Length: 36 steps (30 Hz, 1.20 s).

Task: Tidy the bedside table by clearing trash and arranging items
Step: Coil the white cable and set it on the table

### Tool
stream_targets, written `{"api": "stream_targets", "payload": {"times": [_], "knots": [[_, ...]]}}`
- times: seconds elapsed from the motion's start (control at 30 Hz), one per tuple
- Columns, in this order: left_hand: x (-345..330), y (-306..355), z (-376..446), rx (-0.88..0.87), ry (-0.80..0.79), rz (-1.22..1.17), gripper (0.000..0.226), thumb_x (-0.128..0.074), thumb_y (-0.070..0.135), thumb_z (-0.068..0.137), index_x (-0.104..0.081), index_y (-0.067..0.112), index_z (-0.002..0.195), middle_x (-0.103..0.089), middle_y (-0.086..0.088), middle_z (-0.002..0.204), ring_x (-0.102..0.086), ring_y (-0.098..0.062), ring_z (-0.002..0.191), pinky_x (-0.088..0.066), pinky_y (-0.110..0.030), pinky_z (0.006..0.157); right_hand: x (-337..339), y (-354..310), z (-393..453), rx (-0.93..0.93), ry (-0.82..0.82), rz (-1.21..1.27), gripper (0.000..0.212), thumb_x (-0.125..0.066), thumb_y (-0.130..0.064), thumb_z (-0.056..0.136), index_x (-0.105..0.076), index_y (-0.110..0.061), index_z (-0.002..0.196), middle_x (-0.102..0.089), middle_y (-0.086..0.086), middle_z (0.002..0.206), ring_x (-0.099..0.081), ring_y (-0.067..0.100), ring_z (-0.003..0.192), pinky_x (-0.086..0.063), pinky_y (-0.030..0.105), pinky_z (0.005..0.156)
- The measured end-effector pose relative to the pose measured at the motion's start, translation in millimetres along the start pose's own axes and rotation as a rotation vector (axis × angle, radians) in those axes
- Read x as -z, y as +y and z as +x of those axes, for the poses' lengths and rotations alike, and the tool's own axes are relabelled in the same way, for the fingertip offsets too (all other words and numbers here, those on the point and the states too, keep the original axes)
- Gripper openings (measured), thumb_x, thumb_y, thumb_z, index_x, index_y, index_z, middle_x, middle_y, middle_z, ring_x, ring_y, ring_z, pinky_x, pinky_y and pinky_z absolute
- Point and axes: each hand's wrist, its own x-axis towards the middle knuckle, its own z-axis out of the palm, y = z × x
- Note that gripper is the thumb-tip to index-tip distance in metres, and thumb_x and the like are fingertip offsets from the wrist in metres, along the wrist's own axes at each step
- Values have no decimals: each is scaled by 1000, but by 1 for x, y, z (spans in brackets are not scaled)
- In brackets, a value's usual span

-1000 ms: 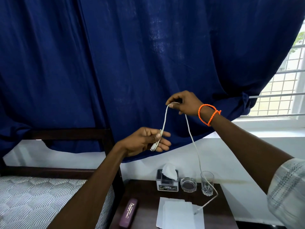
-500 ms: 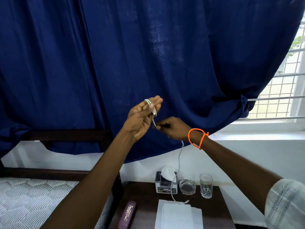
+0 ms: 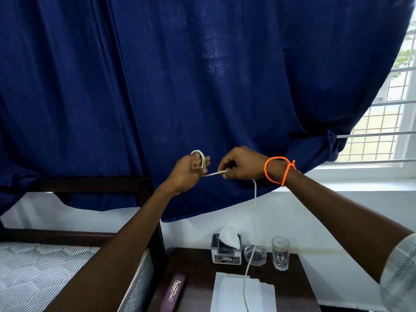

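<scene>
A white cable (image 3: 254,199) is held up in front of the blue curtain. My left hand (image 3: 190,171) has a loop of it wound round its fingers and grips it. My right hand (image 3: 240,164), with an orange bead bracelet on the wrist, pinches the cable a short way to the right, so a taut stretch runs between both hands. The rest of the cable hangs straight down over the dark wooden bedside table (image 3: 195,269) and trails across the white papers (image 3: 227,293) there.
On the table stand a tissue box (image 3: 226,249), a glass ashtray (image 3: 255,255), a drinking glass (image 3: 280,255) and a maroon spectacle case (image 3: 173,291). A bed with a striped mattress (image 3: 33,273) lies left. The window (image 3: 387,122) is at the right.
My left hand has dropped lower with the loop on its fingers. My right hand has drawn a short length of cable out to the right, and the hanging tail has shifted rightwards.
</scene>
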Motion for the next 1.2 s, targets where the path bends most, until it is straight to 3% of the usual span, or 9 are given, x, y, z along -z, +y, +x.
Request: {"api": "stream_targets", "payload": {"times": [0.17,0.27,0.4,0.57,0.7,0.8,0.97,1.07,1.2], "knots": [[-2,3,-11,83,-245,168,13,-61,-5,94,-51,2,89,-71,-12,121,-64,-11,125,-56,-39,103,21,3,3,17,-17,-46,25,-70,-5,76,-77,-21,94,-73,-1,82,-57,4,63,-42,9,58],[-1,5,-20,175,-461,42,7,-57,-8,96,-57,-5,102,-67,-19,131,-66,-19,124,-54,-42,106,31,7,5,24,21,29,19,-78,-9,76,-77,-20,92,-74,-1,87,-60,5,67,-46,13,61],[0,21,-33,219,-664,-159,43,-53,-10,98,-45,-8,140,-61,-19,141,-62,-27,129,-54,-36,104,31,9,6,48,75,135,14,-81,-16,79,-76,-16,93,-74,1,87,-65,6,67,-53,18,59],[1,40,-42,143,-743,-463,49,-46,-14,99,-41,-6,147,-56,-23,145,-55,-34,136,-49,-41,111,18,20,5,1,196,263,13,-78,-17,84,-79,-17,98,-68,-6,83,-63,2,65,-56,22,61],[0,54,-39,-7,-650,-758,49,-41,-17,97,-41,-10,146,-55,-24,146,-57,-32,134,-52,-36,107,-6,29,4,-63,236,311,19,-72,-5,85,-79,-16,98,-70,-12,80,-64,-3,73,-54,23,75],[-6,61,-34,-85,-531,-883,45,-40,-15,99,-43,-11,144,-53,-23,148,-56,-29,135,-52,-32,106,-20,25,2,-130,215,398,15,-63,0,84,-71,-9,75,-71,6,69,-65,14,64,-56,40,67],[-21,58,-16,-85,-266,-1033,38,-40,-10,101,-50,-9,138,-62,-16,141,-57,-23,134,-47,-30,111,-42,8,-8,-121,125,472,19,-52,-17,100,-64,-22,86,-65,3,63,-57,13,48,-50,26,53],[-25,51,-4,-40,-85,-993,39,-42,-8,103,-47,-10,141,-58,-17,144,-57,-23,135,-44,-32,115,-53,13,-9,-153,59,441,13,-51,-22,100,-63,-20,99,-65,4,67,-57,15,52,-52,28,51],[-35,36,2,45,121,-648,38,-47,-9,101,-47,-12,139,-53,-16,149,-56,-24,135,-49,-33,109,-49,10,-11,-129,23,351,20,-51,-28,101,-61,-23,84,-68,8,68,-55,12,48,-50,27,50]]}}
